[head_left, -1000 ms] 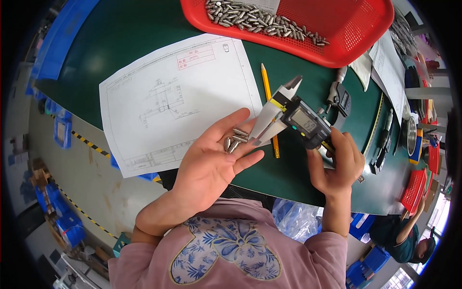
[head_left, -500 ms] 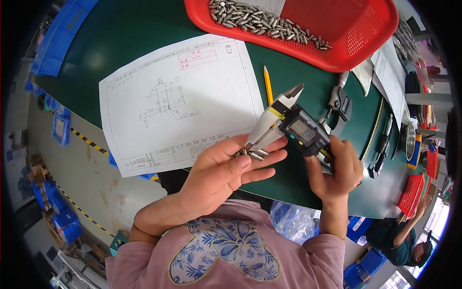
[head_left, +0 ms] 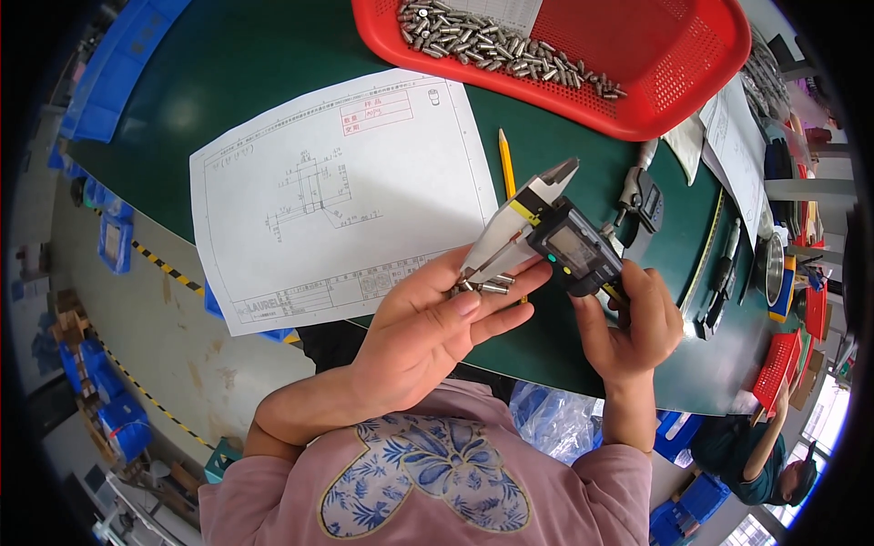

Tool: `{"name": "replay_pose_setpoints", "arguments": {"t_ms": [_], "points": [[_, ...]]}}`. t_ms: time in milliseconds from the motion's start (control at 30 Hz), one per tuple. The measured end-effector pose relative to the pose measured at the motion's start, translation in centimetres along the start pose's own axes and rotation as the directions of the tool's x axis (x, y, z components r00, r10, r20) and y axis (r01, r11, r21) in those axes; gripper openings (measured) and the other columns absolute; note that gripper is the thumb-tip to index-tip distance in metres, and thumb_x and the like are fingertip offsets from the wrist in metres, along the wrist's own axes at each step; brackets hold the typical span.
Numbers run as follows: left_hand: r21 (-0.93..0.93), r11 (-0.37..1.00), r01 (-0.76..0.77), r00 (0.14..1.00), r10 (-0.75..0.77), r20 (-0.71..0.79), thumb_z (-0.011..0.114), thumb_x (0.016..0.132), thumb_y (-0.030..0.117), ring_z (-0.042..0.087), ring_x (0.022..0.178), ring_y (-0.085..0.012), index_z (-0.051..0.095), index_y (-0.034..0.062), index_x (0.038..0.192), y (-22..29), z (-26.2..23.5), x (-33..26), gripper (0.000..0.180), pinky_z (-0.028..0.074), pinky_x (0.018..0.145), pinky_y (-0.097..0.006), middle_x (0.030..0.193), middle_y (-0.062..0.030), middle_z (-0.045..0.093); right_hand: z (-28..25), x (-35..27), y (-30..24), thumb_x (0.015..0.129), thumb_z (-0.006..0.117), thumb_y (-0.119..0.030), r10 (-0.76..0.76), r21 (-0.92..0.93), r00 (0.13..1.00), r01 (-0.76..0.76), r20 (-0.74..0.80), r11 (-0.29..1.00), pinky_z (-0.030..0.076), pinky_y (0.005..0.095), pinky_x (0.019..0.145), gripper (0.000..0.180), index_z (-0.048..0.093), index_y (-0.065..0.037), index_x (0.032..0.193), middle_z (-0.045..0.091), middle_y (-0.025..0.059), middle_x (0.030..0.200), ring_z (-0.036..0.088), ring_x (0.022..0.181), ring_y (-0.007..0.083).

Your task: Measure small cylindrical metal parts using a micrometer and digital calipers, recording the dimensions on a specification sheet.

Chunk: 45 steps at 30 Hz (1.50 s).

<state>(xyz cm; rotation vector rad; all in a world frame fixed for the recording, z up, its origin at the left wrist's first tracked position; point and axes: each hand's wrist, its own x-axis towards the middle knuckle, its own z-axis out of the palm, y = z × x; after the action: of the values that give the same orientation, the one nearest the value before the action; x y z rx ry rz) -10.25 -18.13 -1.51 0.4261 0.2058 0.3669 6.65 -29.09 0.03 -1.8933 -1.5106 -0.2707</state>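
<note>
My left hand (head_left: 414,328) is palm up, its thumb bent over a few small metal pins (head_left: 494,285) that lie across its fingers. My right hand (head_left: 635,328) grips a digital caliper (head_left: 575,252) with a black body and a small display. The caliper's long jaws point down to the left and reach the pins at my left fingertips; whether they clamp one is too small to tell. Beneath my left hand and the caliper lies a sheet with a technical drawing (head_left: 246,209). A yellow pencil (head_left: 507,164) lies beside it, partly behind the caliper.
A red perforated basket (head_left: 674,91) at the far side holds many similar metal pins (head_left: 492,45). A micrometer (head_left: 643,196) and another dark measuring tool (head_left: 724,282) lie to the right on the green table (head_left: 264,55). Another person (head_left: 742,460) is at the lower right.
The caliper's jaws have shifted slightly against the pins, and the pins have turned a little in my left fingers. Both hands stay in nearly the same place.
</note>
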Motion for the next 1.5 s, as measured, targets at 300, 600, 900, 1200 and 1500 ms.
{"name": "replay_pose_setpoints", "arguments": {"t_ms": [300, 600, 900, 1200, 1500], "points": [[-0.041, 0.999, 0.025, 1.000, -0.025, -0.016, 0.038, 0.089, 0.004, 0.027, 0.128, -0.0292, 0.019, 0.0012, 0.135, 0.0, 0.8, 0.4, 0.050, 0.028, 0.103, -0.038, 0.135, -0.0144, 0.031, -0.5, 0.0, -0.2, 0.059, 0.078, -0.022, 0.100, -0.078, 0.994, -0.098, 0.035, 0.992, 0.032, 0.0258, 0.037, 0.035, 0.055, 0.000, 0.074, 0.045, 0.0057, 0.053, 0.044, 0.040, 0.0167], [0.002, 0.997, 0.080, 0.993, -0.080, -0.082, 0.042, 0.085, 0.005, 0.021, 0.131, -0.0297, 0.018, 0.0053, 0.136, 1.0, 0.9, 0.8, 0.057, 0.022, 0.105, -0.038, 0.138, -0.0133, 0.026, -0.1, 0.0, 0.2, 0.058, 0.078, -0.023, 0.163, -0.047, 0.984, -0.160, 0.066, 0.986, 0.039, 0.0293, 0.039, 0.035, 0.054, -0.003, 0.074, 0.051, 0.0067, 0.056, 0.052, 0.044, 0.0223], [0.032, 0.996, 0.081, 0.983, -0.075, -0.165, 0.041, 0.084, 0.018, 0.037, 0.119, -0.0307, 0.040, -0.0097, 0.118, 5.6, 1.1, 6.9, 0.044, 0.029, 0.101, -0.039, 0.123, -0.0231, 0.041, -1.3, 0.0, 1.1, 0.062, 0.073, -0.011, 0.214, -0.068, 0.974, -0.219, -0.071, 0.973, 0.036, 0.0273, 0.038, 0.031, 0.057, -0.002, 0.088, 0.049, 0.0059, 0.057, 0.048, 0.042, 0.0177], [0.200, 0.973, 0.113, 0.940, -0.040, -0.338, 0.042, 0.087, 0.022, 0.028, 0.122, -0.0401, 0.009, -0.0114, 0.132, 9.3, 4.1, 18.0, 0.065, 0.025, 0.104, -0.041, 0.130, -0.0347, 0.020, -1.6, -0.1, 1.5, 0.061, 0.073, -0.010, 0.207, -0.076, 0.975, -0.213, -0.081, 0.974, 0.035, 0.0258, 0.037, 0.032, 0.058, -0.002, 0.088, 0.047, 0.0040, 0.055, 0.047, 0.041, 0.0160], [0.978, -0.206, -0.014, 0.931, 0.354, 0.087, 0.059, 0.078, 0.009, 0.058, 0.079, -0.0139, 0.058, 0.0005, 0.100, 13.3, 0.3, 16.8, 0.024, 0.046, 0.072, -0.027, 0.092, -0.0077, 0.060, -1.9, 0.0, 1.3, 0.059, 0.073, -0.011, 0.219, -0.071, 0.974, -0.222, -0.058, 0.972, 0.035, 0.0266, 0.038, 0.033, 0.059, -0.003, 0.087, 0.048, 0.0044, 0.055, 0.047, 0.041, 0.0164]]}}
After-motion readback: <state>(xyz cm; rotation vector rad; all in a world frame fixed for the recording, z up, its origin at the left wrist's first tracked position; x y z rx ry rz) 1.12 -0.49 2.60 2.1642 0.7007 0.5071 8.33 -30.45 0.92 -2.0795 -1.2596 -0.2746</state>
